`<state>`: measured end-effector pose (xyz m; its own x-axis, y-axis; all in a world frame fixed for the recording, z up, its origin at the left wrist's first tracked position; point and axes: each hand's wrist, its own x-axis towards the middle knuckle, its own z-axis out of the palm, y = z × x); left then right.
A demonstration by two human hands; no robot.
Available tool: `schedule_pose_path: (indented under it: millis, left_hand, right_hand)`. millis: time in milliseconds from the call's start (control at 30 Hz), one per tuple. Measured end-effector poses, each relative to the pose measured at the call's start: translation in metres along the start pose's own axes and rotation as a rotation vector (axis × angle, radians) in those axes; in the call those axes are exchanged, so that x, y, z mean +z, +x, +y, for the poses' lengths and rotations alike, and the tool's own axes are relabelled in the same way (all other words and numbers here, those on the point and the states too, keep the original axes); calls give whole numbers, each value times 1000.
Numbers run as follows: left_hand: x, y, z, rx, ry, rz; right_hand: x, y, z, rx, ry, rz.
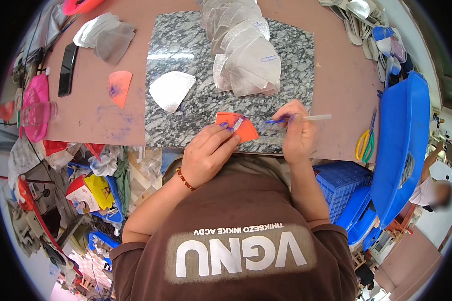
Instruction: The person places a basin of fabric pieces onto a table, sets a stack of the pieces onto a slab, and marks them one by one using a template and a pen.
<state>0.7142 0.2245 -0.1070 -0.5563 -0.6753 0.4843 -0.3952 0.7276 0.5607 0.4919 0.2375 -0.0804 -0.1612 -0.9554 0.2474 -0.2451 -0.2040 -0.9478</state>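
Orange fan piece (247, 132): near the front edge of the granite slab (296, 65), under the left fingertips; a pale strip shows within it, perhaps a cut-out.
Left hand (210, 149): fingers pressed down on that piece, presumably so it cannot slip.
Right hand (299, 131): pinching a pen (318, 118), its blue tip aimed left, just beside the piece and apart from it.
Silver pieces (253, 67): overlapped in a fanned pile beyond the hands, likely to leave the near slab free.
Single silver piece (172, 91): apart, left of the pile, seemingly within easy reach.
Second orange piece (119, 89): on the brown surface (344, 100), blue-smudged.
Scissors (365, 144): at the right, apparently parked clear of the hands.
Handwriting: small blue marks on some piled silver pieces, too small to read surely.
Printing: large pale capitals, upside down, on the brown shirt (206, 215).
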Motion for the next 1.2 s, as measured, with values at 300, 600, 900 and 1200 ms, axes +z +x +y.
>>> schedule_pose_path:
  millis: [300, 600, 900, 1200]
  left_hand:
    - [0, 1, 1, 7, 6, 11]
    - [0, 1, -1, 0, -49, 15]
    - [-14, 7, 1, 12, -111, -79]
    - [-50, -40, -2, 95, -274, 112]
  right_hand:
    - [30, -4, -6, 87, -170, -146]
    - [35, -1, -4, -221, -368, -216]
    - [22, 21, -8, -192, -427, -145]
    - [41, 0, -27, 112, -660, -389]
